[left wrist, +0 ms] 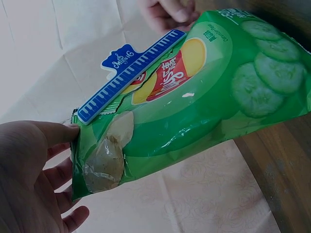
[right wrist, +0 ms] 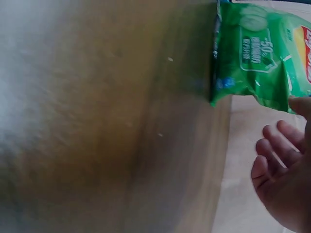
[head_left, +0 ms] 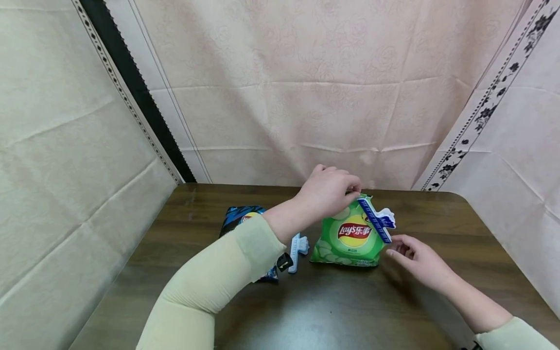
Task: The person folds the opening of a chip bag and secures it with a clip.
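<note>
My left hand (head_left: 331,192) pinches the top left corner of a green Lay's chip bag (head_left: 330,245), its thumb on the near face and its fingers at the edge. A blue piano-key sealing clip (left wrist: 131,80) lies slantwise across the bag's folded top right corner. Close to the clip's lower end is my right hand (head_left: 420,260), fingers loosely bent and holding nothing. In the right wrist view its thumb is beside the bag's edge; whether it touches I cannot tell.
Left of the green bag, a light blue clip (head_left: 297,253) lies on the brown wooden table (head_left: 341,311). A dark blue chip bag (head_left: 234,216) lies farther left, partly hidden by my left sleeve (head_left: 218,272). Pale cloth (head_left: 306,112) hangs behind the table.
</note>
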A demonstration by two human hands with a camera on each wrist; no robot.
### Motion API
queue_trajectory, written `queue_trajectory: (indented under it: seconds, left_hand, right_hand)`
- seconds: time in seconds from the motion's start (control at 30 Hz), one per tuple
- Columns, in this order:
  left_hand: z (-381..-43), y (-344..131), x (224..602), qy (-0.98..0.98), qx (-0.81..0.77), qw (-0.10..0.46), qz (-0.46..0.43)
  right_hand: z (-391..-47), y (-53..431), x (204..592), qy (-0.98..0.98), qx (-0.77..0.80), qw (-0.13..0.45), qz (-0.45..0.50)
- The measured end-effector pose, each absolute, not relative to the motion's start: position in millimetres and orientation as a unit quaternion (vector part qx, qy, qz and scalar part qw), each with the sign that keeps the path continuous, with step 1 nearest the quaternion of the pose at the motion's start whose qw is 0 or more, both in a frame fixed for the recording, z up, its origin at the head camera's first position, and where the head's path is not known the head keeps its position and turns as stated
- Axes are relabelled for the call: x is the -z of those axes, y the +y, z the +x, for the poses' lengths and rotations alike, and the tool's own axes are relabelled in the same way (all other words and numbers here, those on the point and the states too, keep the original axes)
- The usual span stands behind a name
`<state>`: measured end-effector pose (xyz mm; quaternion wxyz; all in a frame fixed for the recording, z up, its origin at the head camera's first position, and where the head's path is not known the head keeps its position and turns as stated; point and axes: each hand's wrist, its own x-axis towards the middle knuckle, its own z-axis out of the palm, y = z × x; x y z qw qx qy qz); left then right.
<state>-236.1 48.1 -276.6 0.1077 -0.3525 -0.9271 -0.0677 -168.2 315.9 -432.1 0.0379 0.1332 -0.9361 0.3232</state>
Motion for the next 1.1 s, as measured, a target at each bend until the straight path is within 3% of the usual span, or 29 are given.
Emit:
queue_trajectory:
  seconds: [0.5,1.1]
  left_hand:
    - [-237,47,279,-0.925,0.077,0.110,-0.356]
    - [-239,41,279,-0.924,0.073,0.094,-0.362]
  right_hand:
    - [-173,302,446,-0.943,-0.286,-0.090,0.141]
    - [-182,294,450,-0.951,-0.262,-0.083,0.140]
